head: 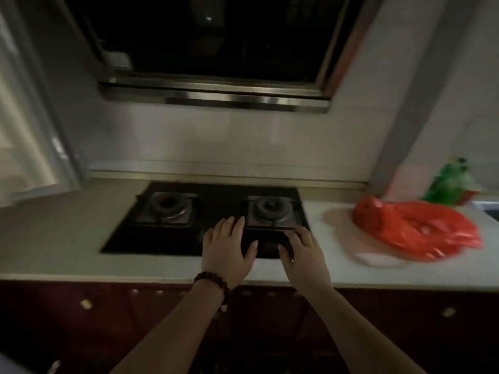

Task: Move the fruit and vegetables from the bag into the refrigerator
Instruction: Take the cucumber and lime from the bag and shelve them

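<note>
A red plastic bag (415, 230) lies slumped on the pale countertop (67, 238) at the right, its contents hidden. Behind it stands a green plastic bag (451, 184) against the wall. My left hand (228, 247), with a bead bracelet on its wrist, is stretched out flat over the front edge of the black stove. My right hand (303, 255) is held beside it with straight fingers, to the left of the red bag and apart from it. Neither hand holds anything. No refrigerator is in view.
A black two-burner gas stove (167, 238) is set into the counter under a range hood (216, 95). Dark red cabinet doors (81, 319) run below the counter. A sink edge (491, 209) shows at the far right. A window frame (27, 130) is on the left.
</note>
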The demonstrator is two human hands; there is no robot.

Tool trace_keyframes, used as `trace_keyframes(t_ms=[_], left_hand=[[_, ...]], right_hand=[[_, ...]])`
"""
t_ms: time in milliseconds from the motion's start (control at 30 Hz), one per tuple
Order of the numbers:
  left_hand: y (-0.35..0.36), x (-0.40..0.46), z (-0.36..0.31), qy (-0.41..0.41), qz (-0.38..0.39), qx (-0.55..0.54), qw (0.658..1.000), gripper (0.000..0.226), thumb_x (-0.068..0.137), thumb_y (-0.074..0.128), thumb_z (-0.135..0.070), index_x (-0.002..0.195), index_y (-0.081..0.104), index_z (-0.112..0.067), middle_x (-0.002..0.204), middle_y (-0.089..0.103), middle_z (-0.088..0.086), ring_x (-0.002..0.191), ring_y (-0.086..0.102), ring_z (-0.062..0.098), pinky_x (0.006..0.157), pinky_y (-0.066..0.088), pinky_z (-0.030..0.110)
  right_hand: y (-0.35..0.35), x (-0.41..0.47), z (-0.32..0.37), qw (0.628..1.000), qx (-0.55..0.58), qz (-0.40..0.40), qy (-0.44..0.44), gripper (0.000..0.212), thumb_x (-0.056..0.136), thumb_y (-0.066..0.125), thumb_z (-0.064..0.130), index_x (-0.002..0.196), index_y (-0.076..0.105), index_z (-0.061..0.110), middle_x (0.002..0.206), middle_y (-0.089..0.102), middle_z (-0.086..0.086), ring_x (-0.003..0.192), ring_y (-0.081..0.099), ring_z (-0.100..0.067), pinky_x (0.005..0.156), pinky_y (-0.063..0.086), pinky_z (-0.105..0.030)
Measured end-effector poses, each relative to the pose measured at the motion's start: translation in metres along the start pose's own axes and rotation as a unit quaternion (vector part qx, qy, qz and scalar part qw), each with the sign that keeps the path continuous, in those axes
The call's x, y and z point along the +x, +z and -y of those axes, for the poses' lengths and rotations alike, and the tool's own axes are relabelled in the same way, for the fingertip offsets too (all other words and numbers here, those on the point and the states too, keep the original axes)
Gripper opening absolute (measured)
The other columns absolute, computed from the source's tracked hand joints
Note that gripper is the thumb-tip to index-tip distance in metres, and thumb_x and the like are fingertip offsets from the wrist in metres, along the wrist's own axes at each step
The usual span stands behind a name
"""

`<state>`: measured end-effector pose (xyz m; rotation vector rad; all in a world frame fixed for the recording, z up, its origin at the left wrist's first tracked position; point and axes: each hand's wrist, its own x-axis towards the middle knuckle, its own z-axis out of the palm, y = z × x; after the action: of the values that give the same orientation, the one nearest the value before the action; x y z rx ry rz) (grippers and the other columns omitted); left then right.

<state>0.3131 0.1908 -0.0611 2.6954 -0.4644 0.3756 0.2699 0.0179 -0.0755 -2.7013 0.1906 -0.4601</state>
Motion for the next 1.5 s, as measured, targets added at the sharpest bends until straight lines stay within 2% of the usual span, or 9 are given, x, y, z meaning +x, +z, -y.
trace_keyframes(t_ms=[333,433,567,767,900,1133,1367,1500], left_hand=[[0.095,0.027,-0.182,0.175,0.07,-0.045,0.981,0.065,0.092,0.035,-0.054,0.146,0.027,-0.019,0.15,0.032,0.003,0.14,0.023,0.02,0.115,0.02,0.04],[0.118,0.041,-0.22,0.208,0.071,-0.056,0.974,0.066,0.09,0.034,-0.054,0.144,0.032,-0.017,0.147,0.037,0.004,0.138,0.028,0.02,0.113,0.025,0.042],[0.15,0.063,-0.26,0.229,0.087,-0.065,0.967,0.064,0.091,0.036,-0.054,0.145,0.029,-0.019,0.148,0.035,0.003,0.138,0.026,0.019,0.113,0.024,0.04],[0.209,0.121,-0.307,0.224,0.105,-0.092,0.964,0.065,0.089,0.041,-0.052,0.144,0.032,-0.018,0.146,0.038,0.007,0.135,0.031,0.022,0.111,0.027,0.04],[0.245,0.168,-0.331,0.204,0.109,-0.099,0.968,0.065,0.089,0.041,-0.053,0.144,0.033,-0.019,0.146,0.037,0.007,0.136,0.03,0.023,0.111,0.027,0.04],[0.304,0.259,-0.364,0.129,0.139,-0.099,0.977,0.066,0.088,0.041,-0.056,0.144,0.029,-0.024,0.149,0.031,0.005,0.134,0.031,0.024,0.11,0.028,0.039],[0.348,0.293,-0.385,0.072,0.179,-0.082,0.978,0.069,0.087,0.044,-0.057,0.145,0.027,-0.025,0.15,0.023,0.008,0.134,0.029,0.026,0.111,0.028,0.04],[0.37,0.309,-0.39,0.038,0.171,-0.071,0.982,0.07,0.085,0.046,-0.058,0.144,0.027,-0.024,0.15,0.022,0.01,0.135,0.027,0.027,0.11,0.028,0.041]], right_hand=[[-0.08,-0.06,-0.178,0.982,-0.041,-0.047,0.179,0.047,0.095,0.045,0.041,0.138,0.043,0.021,0.151,0.032,-0.006,0.142,0.024,-0.025,0.114,0.027,-0.041],[-0.094,-0.063,-0.211,0.974,-0.049,-0.058,0.215,0.048,0.095,0.046,0.04,0.139,0.042,0.022,0.151,0.032,-0.006,0.142,0.024,-0.024,0.115,0.025,-0.042],[-0.104,-0.051,-0.253,0.966,-0.058,-0.053,0.246,0.049,0.096,0.043,0.042,0.142,0.037,0.025,0.154,0.026,-0.003,0.143,0.019,-0.023,0.115,0.021,-0.042],[-0.105,-0.001,-0.327,0.964,-0.062,-0.039,0.257,0.051,0.095,0.043,0.044,0.143,0.034,0.028,0.154,0.025,-0.002,0.142,0.021,-0.023,0.115,0.025,-0.042],[-0.102,0.053,-0.38,0.965,-0.077,-0.026,0.251,0.05,0.094,0.046,0.043,0.14,0.039,0.024,0.152,0.03,-0.005,0.14,0.026,-0.025,0.113,0.032,-0.042],[-0.091,0.162,-0.457,0.971,-0.062,0.011,0.233,0.049,0.093,0.05,0.037,0.139,0.041,0.023,0.151,0.031,-0.007,0.142,0.023,-0.027,0.114,0.028,-0.045],[-0.081,0.212,-0.519,0.977,-0.063,0.06,0.195,0.049,0.094,0.05,0.036,0.14,0.04,0.022,0.151,0.032,-0.006,0.142,0.022,-0.026,0.115,0.027,-0.044],[-0.075,0.247,-0.557,0.982,-0.074,0.092,0.148,0.051,0.092,0.052,0.038,0.139,0.039,0.024,0.151,0.032,-0.006,0.143,0.021,-0.027,0.115,0.027,-0.046]])
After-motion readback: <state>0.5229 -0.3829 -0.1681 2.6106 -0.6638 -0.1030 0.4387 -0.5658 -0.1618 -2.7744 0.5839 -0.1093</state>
